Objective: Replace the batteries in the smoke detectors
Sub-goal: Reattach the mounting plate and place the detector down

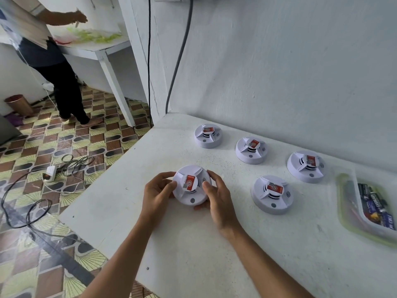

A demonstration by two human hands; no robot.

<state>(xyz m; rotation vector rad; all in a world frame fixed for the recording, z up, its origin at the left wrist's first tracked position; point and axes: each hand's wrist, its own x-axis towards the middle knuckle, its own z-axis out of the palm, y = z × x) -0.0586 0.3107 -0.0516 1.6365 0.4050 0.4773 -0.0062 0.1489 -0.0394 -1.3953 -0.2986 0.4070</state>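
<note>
Hands at the near edge of a white bench (193,244): left hand (158,194) and right hand (217,200) both grip one smoke detector (191,184), still closed. Opening it likely comes next. Beyond, four more detectors and a tray of batteries (374,206) wait.

Floor (32,147): patterned tiles are seen; cables (28,203) and a white power strip (50,172) are laid on it
Left: a person (53,67) is stood at a white table (101,50)
Corner: a copper bin (18,104) is set near the wall (279,61)
</note>
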